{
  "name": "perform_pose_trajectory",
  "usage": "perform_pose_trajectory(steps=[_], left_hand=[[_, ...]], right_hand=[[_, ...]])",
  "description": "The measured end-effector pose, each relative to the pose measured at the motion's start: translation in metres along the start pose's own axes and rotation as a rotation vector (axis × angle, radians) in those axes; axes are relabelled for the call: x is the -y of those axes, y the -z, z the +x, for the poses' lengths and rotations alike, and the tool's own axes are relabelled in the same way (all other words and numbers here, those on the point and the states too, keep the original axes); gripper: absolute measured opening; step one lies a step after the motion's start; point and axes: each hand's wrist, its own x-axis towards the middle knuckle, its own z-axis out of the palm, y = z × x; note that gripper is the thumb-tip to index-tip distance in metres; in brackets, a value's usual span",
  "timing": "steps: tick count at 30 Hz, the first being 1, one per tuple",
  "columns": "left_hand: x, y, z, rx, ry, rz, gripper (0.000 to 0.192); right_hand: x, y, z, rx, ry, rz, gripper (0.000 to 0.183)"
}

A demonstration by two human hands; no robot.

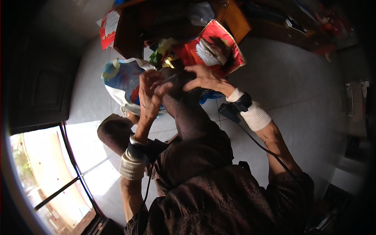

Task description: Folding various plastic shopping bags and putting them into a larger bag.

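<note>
My left hand (151,92) is raised over my knee with curved fingers, at the edge of an open white and blue bag (123,79). My right hand (202,77) has its thumb and fingers spread, just in front of an open red box with gold trim (236,55). A dark, blurred item (176,76) lies between the two hands; whether either hand touches it cannot be told. Folded pale cloth or plastic (210,53) lies in the red box. Green and gold pieces (164,54) show between bag and box.
An open wooden cabinet (129,35) stands ahead, with a clear plastic bag (201,13) in it. Red printed paper (108,29) hangs at its left side. Blue plastic (211,95) lies below the red box. A cable (261,147) runs along my right arm. A bright window (44,164) is at the left.
</note>
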Motion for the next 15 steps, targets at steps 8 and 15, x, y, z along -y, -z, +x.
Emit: perform_pose_trajectory(steps=[8,15], left_hand=[[0.004,-0.006,0.008,0.006,0.419,-0.323,0.044],[-0.029,-0.004,0.021,0.146,0.298,-0.030,0.038]], right_hand=[[0.008,-0.016,0.005,-0.064,0.213,0.425,0.048],[0.004,-0.019,-0.002,-0.187,0.226,0.108,0.047]])
